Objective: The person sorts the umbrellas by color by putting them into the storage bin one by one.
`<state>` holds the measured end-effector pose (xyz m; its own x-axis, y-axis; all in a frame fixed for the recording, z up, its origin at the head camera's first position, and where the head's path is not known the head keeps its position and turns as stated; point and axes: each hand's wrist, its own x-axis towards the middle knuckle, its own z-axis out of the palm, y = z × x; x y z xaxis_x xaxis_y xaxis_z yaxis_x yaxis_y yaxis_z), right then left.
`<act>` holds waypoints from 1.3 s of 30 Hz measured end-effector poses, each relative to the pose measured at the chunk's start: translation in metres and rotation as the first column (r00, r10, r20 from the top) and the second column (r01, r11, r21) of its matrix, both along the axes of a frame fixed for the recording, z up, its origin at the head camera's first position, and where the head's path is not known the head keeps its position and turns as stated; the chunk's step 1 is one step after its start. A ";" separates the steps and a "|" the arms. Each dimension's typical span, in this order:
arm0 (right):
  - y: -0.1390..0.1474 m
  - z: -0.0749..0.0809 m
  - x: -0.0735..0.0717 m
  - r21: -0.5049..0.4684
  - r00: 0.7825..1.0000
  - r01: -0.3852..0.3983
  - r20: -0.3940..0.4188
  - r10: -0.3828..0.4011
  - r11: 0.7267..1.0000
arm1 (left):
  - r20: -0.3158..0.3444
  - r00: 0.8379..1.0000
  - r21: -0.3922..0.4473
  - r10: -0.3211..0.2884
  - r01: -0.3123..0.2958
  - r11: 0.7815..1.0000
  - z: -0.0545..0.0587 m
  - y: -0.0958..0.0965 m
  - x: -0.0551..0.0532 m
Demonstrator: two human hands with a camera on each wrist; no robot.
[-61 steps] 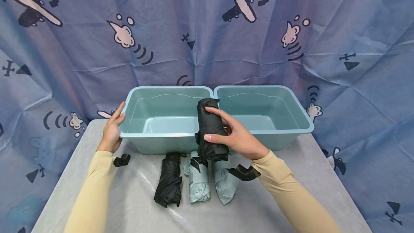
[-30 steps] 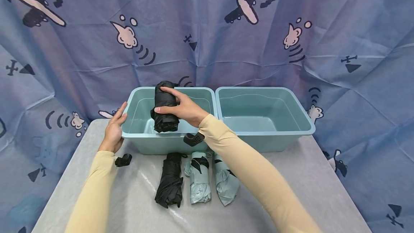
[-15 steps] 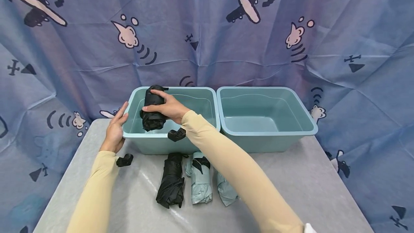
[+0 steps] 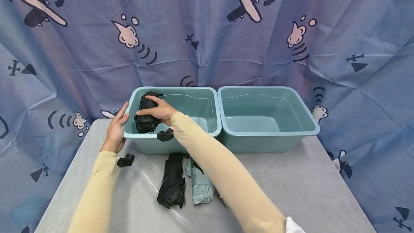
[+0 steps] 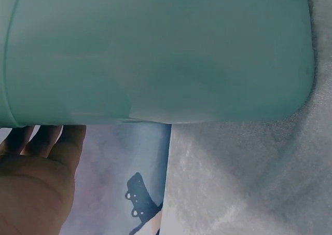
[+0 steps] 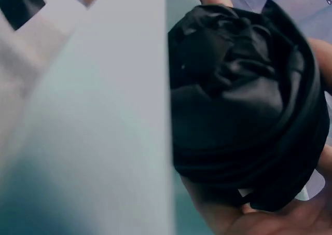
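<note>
My right hand (image 4: 160,112) grips a rolled black folding umbrella (image 4: 147,123) inside the left green plastic bin (image 4: 152,146), near its left wall. The right wrist view shows the end of this umbrella (image 6: 238,105) up close, with fingers around it. Against the bin's left rim rests my left hand (image 4: 114,132), its fingers fairly straight. A second black folding umbrella (image 4: 172,181) lies on the table in front of the bin. Beside it is a grey-green folding umbrella (image 4: 202,188); the right sleeve hides nearly all of another one.
A matching green bin (image 4: 258,143) stands close to the right of the first, and nothing shows inside it. Both sit on a pale grey table (image 4: 291,190). Directly behind hangs a blue curtain (image 4: 207,39) printed with airplanes.
My right hand has carried the black umbrella leftward from between the bins, then down into the left bin. The left hand stays at the rim. The right sleeve now covers the rightmost umbrella.
</note>
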<state>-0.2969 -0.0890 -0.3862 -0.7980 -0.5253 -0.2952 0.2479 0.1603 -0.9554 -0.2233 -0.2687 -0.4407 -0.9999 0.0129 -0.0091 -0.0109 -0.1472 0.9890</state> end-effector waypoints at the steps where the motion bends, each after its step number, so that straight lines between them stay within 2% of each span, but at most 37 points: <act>1: -0.002 -0.001 0.000 0.001 1.000 -0.003 0.003 0.003 1.000 | 0.000 1.000 -0.002 0.000 0.000 1.000 0.000 0.000 0.000; 13: -0.019 -0.010 -0.002 0.056 1.000 -0.009 -0.002 0.009 0.998 | 0.020 0.999 -0.013 0.030 -0.030 0.999 0.000 0.001 -0.001; 22: -0.022 -0.014 -0.008 0.129 0.999 -0.008 -0.052 0.015 0.992 | 0.022 0.999 -0.001 0.025 -0.025 1.000 0.001 0.000 0.000; 31: -0.022 -0.015 -0.015 0.165 0.999 -0.017 -0.047 0.025 0.986 | 0.029 0.999 0.005 0.031 -0.031 0.999 0.001 -0.001 -0.001; 39: -0.023 -0.017 -0.020 0.224 0.996 -0.066 -0.046 0.079 0.972 | 0.023 0.999 0.012 0.039 -0.039 0.999 0.000 0.000 -0.003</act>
<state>-0.3164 -0.1124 -0.4030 -0.7784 -0.5087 -0.3680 0.1765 0.3852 -0.9058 -0.2258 -0.2692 -0.4411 -0.9991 -0.0257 -0.0324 -0.0279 -0.1605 0.9866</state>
